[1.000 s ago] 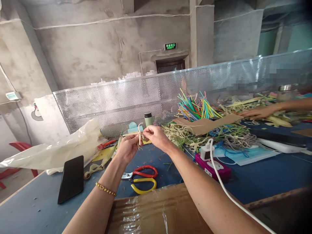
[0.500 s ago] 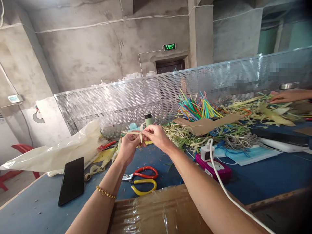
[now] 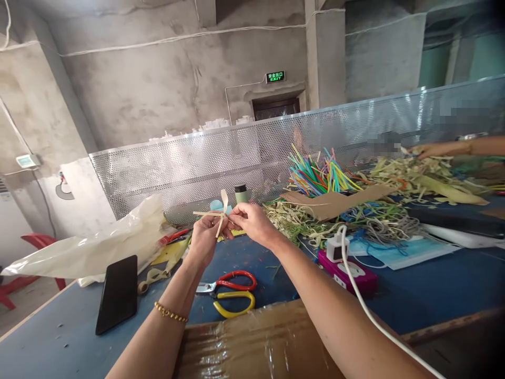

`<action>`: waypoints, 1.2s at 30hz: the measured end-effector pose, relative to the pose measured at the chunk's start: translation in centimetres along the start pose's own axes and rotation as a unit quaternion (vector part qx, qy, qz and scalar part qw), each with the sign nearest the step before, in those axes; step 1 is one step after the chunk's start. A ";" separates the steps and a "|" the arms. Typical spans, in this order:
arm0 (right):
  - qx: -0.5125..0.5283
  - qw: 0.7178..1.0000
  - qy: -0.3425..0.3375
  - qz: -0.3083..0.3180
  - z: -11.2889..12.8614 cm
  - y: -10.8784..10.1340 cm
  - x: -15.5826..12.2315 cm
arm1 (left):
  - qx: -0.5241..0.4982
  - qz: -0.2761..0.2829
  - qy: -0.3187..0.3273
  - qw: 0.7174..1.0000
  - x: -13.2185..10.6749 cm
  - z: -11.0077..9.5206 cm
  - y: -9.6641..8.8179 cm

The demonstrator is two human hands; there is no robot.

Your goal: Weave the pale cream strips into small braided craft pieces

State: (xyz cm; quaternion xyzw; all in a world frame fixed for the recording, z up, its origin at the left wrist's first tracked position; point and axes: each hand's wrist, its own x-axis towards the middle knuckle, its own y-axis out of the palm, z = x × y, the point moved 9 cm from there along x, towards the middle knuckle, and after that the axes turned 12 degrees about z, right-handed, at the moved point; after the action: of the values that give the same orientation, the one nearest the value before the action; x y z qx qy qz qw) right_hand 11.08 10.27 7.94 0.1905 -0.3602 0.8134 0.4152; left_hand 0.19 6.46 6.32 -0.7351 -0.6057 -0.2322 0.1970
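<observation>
Pale flat strips (image 3: 223,202), like dried plant fibre, cross each other between my two hands above the blue table. My left hand (image 3: 205,234) is closed on them, with one strip sticking out to the left and another standing up. Pressed against the crossing from the right, the fingertips of my right hand (image 3: 249,221) pinch the same strips. Exactly where each finger grips is partly hidden. Below the hands lie scissors (image 3: 232,292) with one red and one yellow handle, resting on the table.
A black phone (image 3: 117,295) and a cream plastic bag (image 3: 90,247) lie at left. A cardboard box (image 3: 260,342) is nearest me. At right are a purple power strip (image 3: 351,273), cut fibres (image 3: 300,218) and coloured stems (image 3: 321,176). Another person's hand (image 3: 442,150) touches the far-right pile.
One strip now stands upright from the crossing, where before it curled near my right fingers. My hands have barely shifted. The other person's hand has moved left over the pile.
</observation>
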 end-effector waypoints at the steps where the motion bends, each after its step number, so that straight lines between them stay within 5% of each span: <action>1: -0.013 1.000 -0.001 -0.004 0.2 -0.1 -0.1 | 0.001 -0.002 0.002 1.000 0.0 0.0 0.0; 9: -0.039 0.999 0.007 -0.003 0.1 -0.3 0.1 | -0.033 -0.040 0.014 0.999 -0.4 -0.2 0.1; 17: 0.104 0.995 0.007 0.011 0.7 -0.6 -0.3 | 0.006 0.049 -0.020 0.999 -0.1 0.5 0.9; 23: 0.163 0.985 0.033 -0.036 0.2 -0.7 -0.4 | 0.007 0.033 -0.008 0.999 -0.2 0.2 1.0; 36: 0.020 0.996 0.013 -0.091 0.6 -0.9 -0.5 | 0.042 -0.049 0.004 0.998 -0.4 0.1 -0.2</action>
State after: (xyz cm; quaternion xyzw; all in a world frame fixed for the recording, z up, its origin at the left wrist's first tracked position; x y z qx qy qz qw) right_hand 12.14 9.95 8.42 0.2198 -0.3197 0.7815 0.4887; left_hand -0.09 6.25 6.03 -0.6944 -0.6497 -0.2192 0.2181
